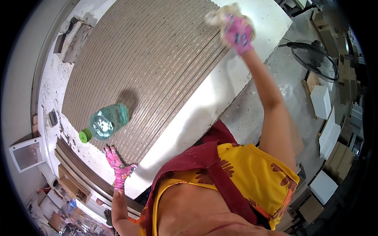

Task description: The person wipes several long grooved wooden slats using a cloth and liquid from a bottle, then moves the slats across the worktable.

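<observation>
Long narrow grey-brown strips (157, 59) lie side by side in a wide sheet on the white table. My left hand (120, 167), in a pink flowered glove, rests with fingers spread against the strips' near-left ends. At their far right end is my right hand (238, 35), gloved alike and slightly blurred. It grips a cream cloth (215, 16) that bunches out around the fingers. A clear greenish plastic bottle (108, 121) with a green cap lies on its side on the strips, just beyond my left hand.
The white tabletop (204, 94) shows along the strips' right side. A worn block (75, 41) and a small dark object (52, 118) sit at its left. More strips (84, 173) lie beyond the left edge. A black fan (315, 59) and stacked boards (328, 137) stand on the right.
</observation>
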Tool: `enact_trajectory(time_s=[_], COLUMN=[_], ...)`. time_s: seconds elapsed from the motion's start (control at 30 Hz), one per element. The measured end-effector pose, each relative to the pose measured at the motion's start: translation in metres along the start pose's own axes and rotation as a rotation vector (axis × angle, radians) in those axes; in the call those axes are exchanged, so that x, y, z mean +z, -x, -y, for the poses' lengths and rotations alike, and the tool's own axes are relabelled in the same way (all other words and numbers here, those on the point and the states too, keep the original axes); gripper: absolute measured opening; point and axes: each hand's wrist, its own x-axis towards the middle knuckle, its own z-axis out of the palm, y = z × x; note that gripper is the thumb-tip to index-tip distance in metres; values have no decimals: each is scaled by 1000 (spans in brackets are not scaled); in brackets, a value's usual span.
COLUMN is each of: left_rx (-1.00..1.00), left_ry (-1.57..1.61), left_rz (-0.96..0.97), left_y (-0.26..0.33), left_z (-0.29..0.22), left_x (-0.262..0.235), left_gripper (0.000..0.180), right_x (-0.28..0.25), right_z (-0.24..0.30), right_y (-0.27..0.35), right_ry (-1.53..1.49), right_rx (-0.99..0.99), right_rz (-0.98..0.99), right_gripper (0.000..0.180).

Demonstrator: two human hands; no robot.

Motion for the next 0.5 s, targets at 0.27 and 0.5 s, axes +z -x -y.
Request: enact_trajectory(time_s=[0.27,0.5], left_rx=[25,17], left_ry=[34,23], left_rz=[-17,-7], left_y=[-4,-7], left_z=[2,-3], left_x=[2,-4], left_gripper=[120,120], right_x=[74,111], right_z=[-8,46], right_y=[82,116], right_ry=[-2117,-323], right_rx=[841,502], right_rz=[-41,209], right_gripper=[49,37])
